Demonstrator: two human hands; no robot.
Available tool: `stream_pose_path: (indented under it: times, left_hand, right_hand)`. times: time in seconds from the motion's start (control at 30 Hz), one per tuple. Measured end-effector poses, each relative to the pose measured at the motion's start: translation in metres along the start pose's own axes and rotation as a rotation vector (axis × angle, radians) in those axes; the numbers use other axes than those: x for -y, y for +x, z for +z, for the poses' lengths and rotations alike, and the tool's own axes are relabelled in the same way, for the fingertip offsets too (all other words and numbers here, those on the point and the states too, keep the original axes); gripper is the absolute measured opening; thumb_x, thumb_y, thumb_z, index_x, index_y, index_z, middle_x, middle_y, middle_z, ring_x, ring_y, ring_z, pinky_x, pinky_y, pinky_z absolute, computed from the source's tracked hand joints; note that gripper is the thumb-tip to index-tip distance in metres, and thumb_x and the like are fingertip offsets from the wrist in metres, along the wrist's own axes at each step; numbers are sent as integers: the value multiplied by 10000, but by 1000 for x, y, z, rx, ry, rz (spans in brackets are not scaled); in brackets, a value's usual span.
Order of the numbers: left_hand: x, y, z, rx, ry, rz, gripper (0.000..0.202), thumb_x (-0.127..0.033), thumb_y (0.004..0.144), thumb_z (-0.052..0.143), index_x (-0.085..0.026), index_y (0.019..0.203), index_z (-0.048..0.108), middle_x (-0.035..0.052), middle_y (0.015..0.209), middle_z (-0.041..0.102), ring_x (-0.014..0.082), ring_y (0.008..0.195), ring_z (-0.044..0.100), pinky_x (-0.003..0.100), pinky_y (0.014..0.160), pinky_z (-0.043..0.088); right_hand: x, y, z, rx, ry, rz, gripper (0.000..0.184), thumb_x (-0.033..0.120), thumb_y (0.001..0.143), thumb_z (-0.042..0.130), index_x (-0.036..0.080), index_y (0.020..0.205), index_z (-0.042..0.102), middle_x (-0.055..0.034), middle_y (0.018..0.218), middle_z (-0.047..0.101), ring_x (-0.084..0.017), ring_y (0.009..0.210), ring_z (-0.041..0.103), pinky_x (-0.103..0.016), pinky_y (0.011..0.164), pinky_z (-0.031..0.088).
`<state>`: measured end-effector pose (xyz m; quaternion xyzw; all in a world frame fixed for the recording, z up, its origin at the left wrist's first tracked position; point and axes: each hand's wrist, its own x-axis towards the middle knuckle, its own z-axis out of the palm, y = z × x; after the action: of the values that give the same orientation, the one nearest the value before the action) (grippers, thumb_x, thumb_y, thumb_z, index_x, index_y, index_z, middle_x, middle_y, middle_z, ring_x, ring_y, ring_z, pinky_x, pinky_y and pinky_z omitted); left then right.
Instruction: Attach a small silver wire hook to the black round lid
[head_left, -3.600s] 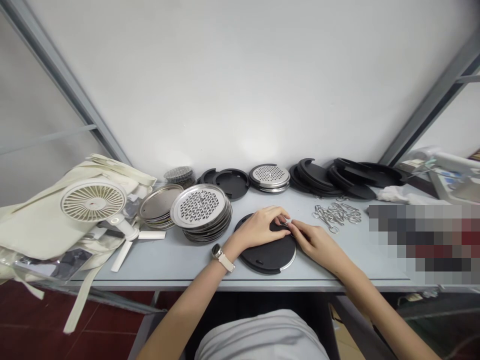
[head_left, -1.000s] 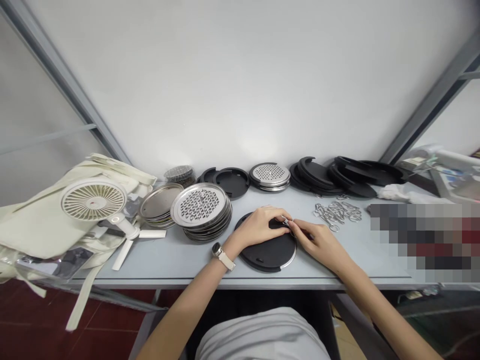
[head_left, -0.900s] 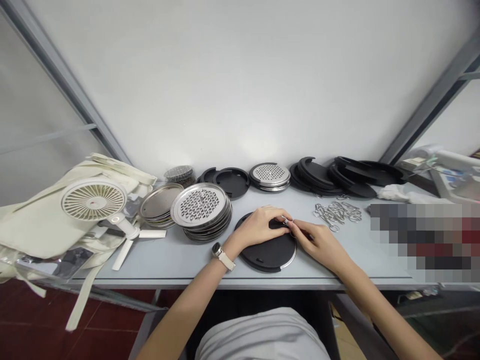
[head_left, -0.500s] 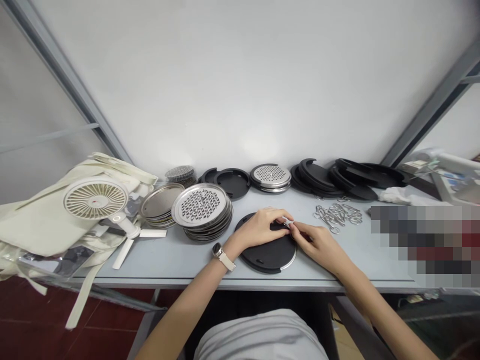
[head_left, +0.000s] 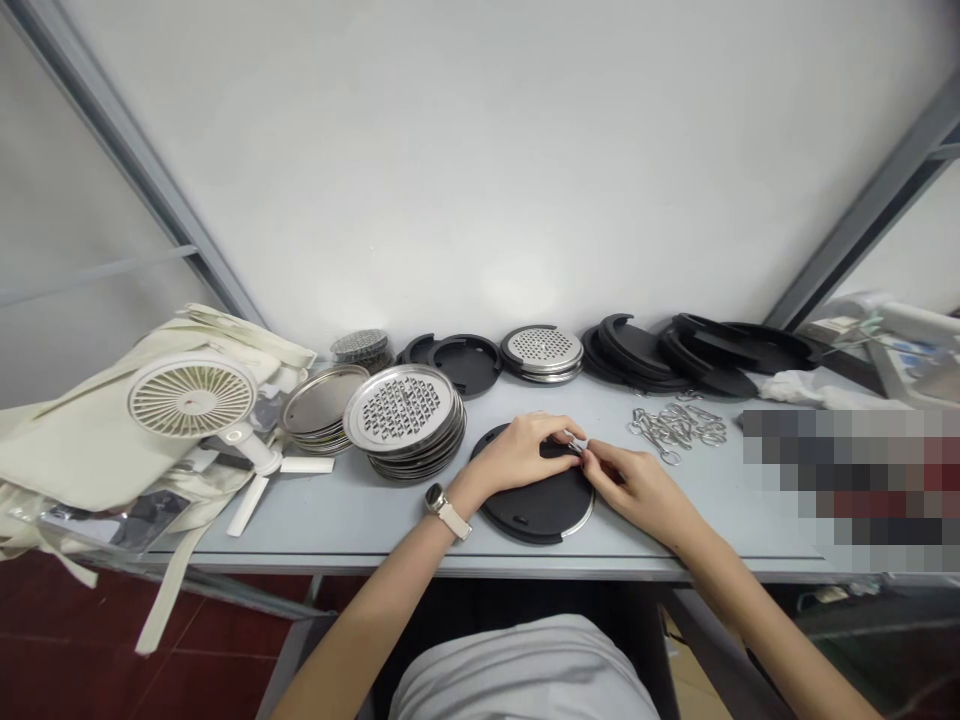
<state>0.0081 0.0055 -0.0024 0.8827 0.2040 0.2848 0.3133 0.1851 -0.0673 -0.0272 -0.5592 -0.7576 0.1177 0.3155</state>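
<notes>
A round black plastic holder (head_left: 544, 505) with a bare metal edge at its lower right lies flat near the table's front. Over its top part my left hand (head_left: 529, 450) rests, thumb and fingers pinching a small metal wire clip (head_left: 576, 446). My right hand (head_left: 626, 480) comes in from the right, thumb and fingertips closed on the same clip at the holder's upper right rim. Fingers hide most of the clip. More metal wire clips (head_left: 679, 428) lie in a loose pile right of my hands.
Left stand a stack of metal grater discs (head_left: 405, 415), a stack of plain metal discs (head_left: 322, 400) and a white fan (head_left: 193, 397) on a cream bag (head_left: 82, 450). Along the wall are black holders (head_left: 465, 362), a perforated disc stack (head_left: 544, 350) and more black rings (head_left: 637, 350).
Both hands stay almost in place at the holder's rim. My fingertips shift only slightly around the clip.
</notes>
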Motion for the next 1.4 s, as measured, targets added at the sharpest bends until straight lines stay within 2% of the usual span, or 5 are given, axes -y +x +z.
stream_pose_path:
  times: [0.4, 0.6, 0.7, 1.1, 1.4]
  left_hand:
    - [2, -1, 1, 8, 14, 45, 215, -216, 830, 600, -186, 1044, 602, 32, 967, 657, 156, 921, 600, 267, 861, 446]
    - [4, 0, 1, -20, 129, 56, 226, -258, 809, 636, -191, 1021, 594, 30, 953, 642, 169, 915, 590, 300, 893, 421]
    - [5, 1, 2, -30, 145, 46, 251, -262, 791, 661, -193, 1020, 586, 19, 942, 649, 163, 896, 603, 309, 919, 406]
    - [3, 1, 1, -42, 82, 42, 244, -236, 784, 658, -179, 1013, 600, 12, 874, 661, 140, 848, 615, 255, 837, 441]
    - [2, 1, 0, -19, 86, 20, 224, -229, 789, 648, -186, 1005, 602, 17, 919, 661, 153, 879, 612, 274, 860, 433]
  right_hand:
    - [-3, 0, 0, -60, -11, 25, 310, 342, 935, 370, 221, 650, 395, 54, 507, 422, -107, 459, 381, -229, 485, 297]
    - [-2, 3, -1, 44, 20, 13, 304, 329, 945, 348, 203, 734, 526, 21, 559, 548, -122, 485, 475, -236, 514, 330]
    - [-1, 3, -2, 57, 19, 13, 329, 333, 945, 344, 200, 697, 514, 16, 548, 547, -123, 479, 472, -237, 509, 323]
    - [-3, 1, 1, 29, 22, 9, 332, 351, 951, 353, 207, 661, 424, 44, 519, 460, -102, 464, 403, -230, 495, 282]
    - [0, 0, -2, 64, 52, -2, 337, 351, 967, 322, 203, 707, 478, 18, 574, 530, -122, 506, 488, -233, 533, 337]
